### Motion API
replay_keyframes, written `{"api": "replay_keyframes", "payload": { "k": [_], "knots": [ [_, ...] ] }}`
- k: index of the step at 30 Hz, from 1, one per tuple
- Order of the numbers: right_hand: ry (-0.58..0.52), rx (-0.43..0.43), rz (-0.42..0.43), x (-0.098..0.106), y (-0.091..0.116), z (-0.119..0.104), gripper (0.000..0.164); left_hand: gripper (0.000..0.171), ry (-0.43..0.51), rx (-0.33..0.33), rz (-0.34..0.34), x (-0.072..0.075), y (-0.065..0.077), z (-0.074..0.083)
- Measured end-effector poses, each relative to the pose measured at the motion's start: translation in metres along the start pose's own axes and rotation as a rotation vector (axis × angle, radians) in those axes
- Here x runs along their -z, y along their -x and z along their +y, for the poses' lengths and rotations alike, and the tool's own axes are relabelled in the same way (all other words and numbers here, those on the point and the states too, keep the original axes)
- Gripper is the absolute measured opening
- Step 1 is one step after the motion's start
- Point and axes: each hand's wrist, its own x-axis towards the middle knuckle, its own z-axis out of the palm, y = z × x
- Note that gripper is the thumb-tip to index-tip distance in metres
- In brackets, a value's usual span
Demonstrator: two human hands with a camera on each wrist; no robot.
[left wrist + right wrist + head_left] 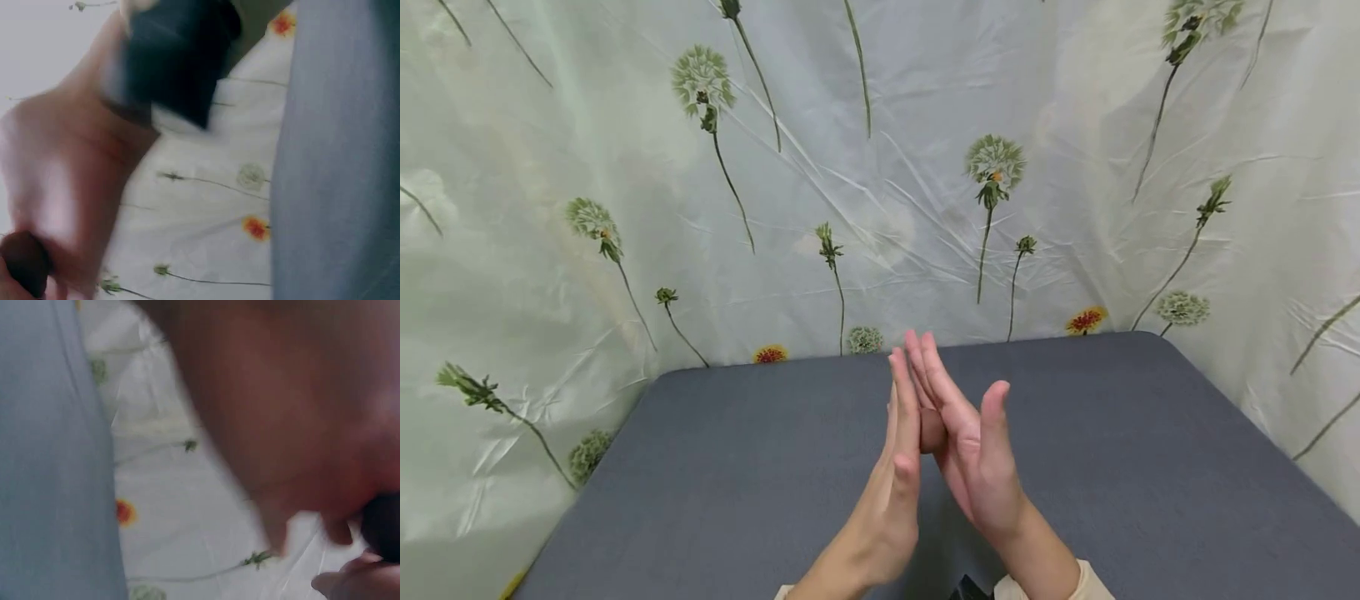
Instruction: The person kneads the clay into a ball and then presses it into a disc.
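Observation:
A small brown ball-like lump (932,431) sits between the two palms above the table. My left hand (891,483) is upright with straight fingers, its palm side against the lump. Facing it, my right hand (973,454) has straight fingers pointing up and away, with the thumb raised apart. The fingertips of both hands come close together at the top. In the left wrist view the dark lump (26,262) shows at the lower left against a palm. The right wrist view has the lump (382,526) at its right edge, partly cut off.
A dark grey table (737,467) spreads beneath the hands. Behind and around it hangs a pale curtain (887,183) printed with dandelions and flowers. A black strapped device (970,588) shows by the right wrist; another black device (175,56) appears blurred in the left wrist view.

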Motion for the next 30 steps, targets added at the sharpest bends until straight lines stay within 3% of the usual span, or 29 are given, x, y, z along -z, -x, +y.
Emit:
{"api": "replay_keyframes", "payload": {
  "k": [3, 6, 8, 10, 14, 17, 19, 22, 24, 27, 30],
  "knots": [
    [0.002, -0.081, -0.045, -0.004, -0.002, 0.006, 0.083, 0.078, 0.046, -0.019, 0.037, 0.007, -0.004, 0.009],
    [0.029, -0.175, -0.088, -0.021, 0.0, 0.012, 0.08, 0.078, 0.079, 0.019, 0.121, 0.025, -0.008, 0.011],
    [0.062, -0.174, -0.089, -0.031, 0.002, 0.012, 0.078, 0.075, 0.09, 0.087, 0.15, 0.034, -0.01, 0.007],
    [0.121, -0.107, -0.053, -0.035, 0.003, 0.007, 0.076, 0.073, 0.098, 0.141, 0.135, 0.036, -0.011, 0.0],
    [0.217, -0.011, 0.046, -0.021, 0.002, -0.007, 0.076, 0.068, 0.112, 0.185, 0.033, 0.016, -0.004, -0.009],
    [0.222, -0.054, 0.09, -0.005, 0.001, -0.012, 0.076, 0.067, 0.082, 0.152, -0.022, -0.005, 0.003, -0.007],
    [0.213, -0.104, 0.088, 0.001, 0.0, -0.011, 0.077, 0.069, 0.067, 0.107, -0.016, -0.01, 0.004, -0.004],
    [0.239, -0.154, 0.036, -0.007, 0.0, -0.004, 0.074, 0.074, 0.085, 0.1, 0.059, 0.004, -0.001, 0.003],
    [0.27, -0.188, -0.016, -0.019, 0.001, -0.001, 0.071, 0.076, 0.122, 0.124, 0.123, 0.021, -0.007, 0.006],
    [0.312, -0.212, -0.055, -0.036, 0.004, -0.001, 0.066, 0.075, 0.18, 0.178, 0.167, 0.041, -0.011, 0.008],
    [0.323, -0.181, 0.001, -0.037, 0.004, -0.008, 0.065, 0.073, 0.177, 0.17, 0.128, 0.033, -0.01, 0.004]
  ]
}}
